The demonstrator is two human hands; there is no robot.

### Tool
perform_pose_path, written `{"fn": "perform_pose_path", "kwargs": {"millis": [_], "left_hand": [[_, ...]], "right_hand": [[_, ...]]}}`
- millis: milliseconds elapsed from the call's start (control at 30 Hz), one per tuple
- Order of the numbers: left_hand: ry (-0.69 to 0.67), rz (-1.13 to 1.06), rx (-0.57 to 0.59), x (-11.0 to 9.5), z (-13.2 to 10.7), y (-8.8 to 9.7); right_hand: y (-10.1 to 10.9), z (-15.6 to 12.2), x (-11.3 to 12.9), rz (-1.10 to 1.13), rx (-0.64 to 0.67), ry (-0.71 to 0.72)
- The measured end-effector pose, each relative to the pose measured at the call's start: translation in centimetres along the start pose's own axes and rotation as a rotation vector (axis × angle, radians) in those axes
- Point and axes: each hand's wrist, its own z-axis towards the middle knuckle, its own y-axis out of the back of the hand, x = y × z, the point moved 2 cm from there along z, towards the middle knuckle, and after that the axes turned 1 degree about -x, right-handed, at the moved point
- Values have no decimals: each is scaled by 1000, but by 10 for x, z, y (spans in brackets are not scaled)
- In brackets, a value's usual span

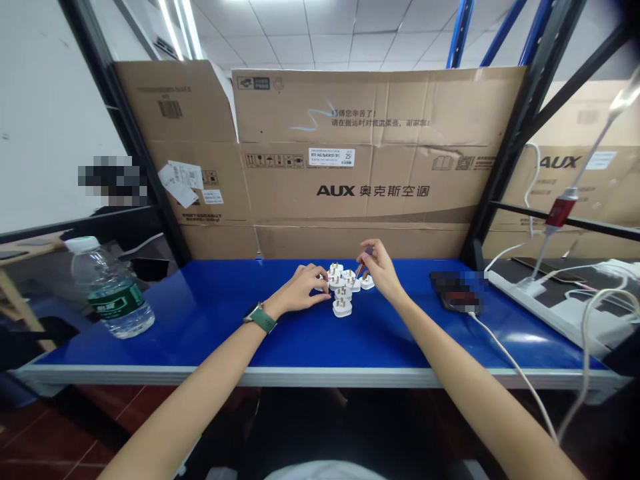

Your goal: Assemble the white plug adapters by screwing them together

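Several white plugs with metal pins (343, 307) stand in a close group on the blue tabletop, pins upward. My left hand (303, 288), with a green-strapped watch at the wrist, is at the group's left side. Its thumb and fingers are closed around a white plug, mostly hidden by the fingers. At the right side of the group, my right hand (383, 270) pinches a small thin tool with a purplish end (369, 251). Its lower end points down at the plugs; its exact kind is too small to tell. One plug (367, 282) sits just beneath this hand.
A water bottle (113, 287) stands on the left of the blue table (210, 333). To the right lie a dark phone (455, 293) with a white cable and a white power strip (555, 310). Cardboard (370, 220) walls off the back. A person is behind at far left.
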Motion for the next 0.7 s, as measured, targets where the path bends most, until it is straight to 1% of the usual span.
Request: {"fn": "perform_pose_path", "kwargs": {"millis": [100, 167, 233, 333, 400, 467, 533, 567, 700], "left_hand": [[11, 2, 12, -1, 1, -2], [9, -9, 15, -3, 2, -2], [-3, -51, 25, -6, 3, -1], [-25, -176, 68, -12, 3, 0], [-17, -236, 95, -14, 3, 0], [-7, -253, 115, -14, 2, -1], [-12, -259, 133, -14, 1, -3], [-17, -264, 142, -14, 1, -3], [-42, -296, 177, -14, 2, -5]], "right_hand": [[1, -2, 2, -175, 21, 9], [1, -3, 3, -311, 62, 15], [1, -3, 2, -451, 141, -13], [1, -5, -1, -653, 270, -73], [1, -7, -2, -750, 364, -98], [0, -9, -3, -776, 506, -151], [0, -12, -2, -733, 648, -218], [0, -13, -1, -702, 699, -240], [1, -15, -1, -600, 812, -239]]}}
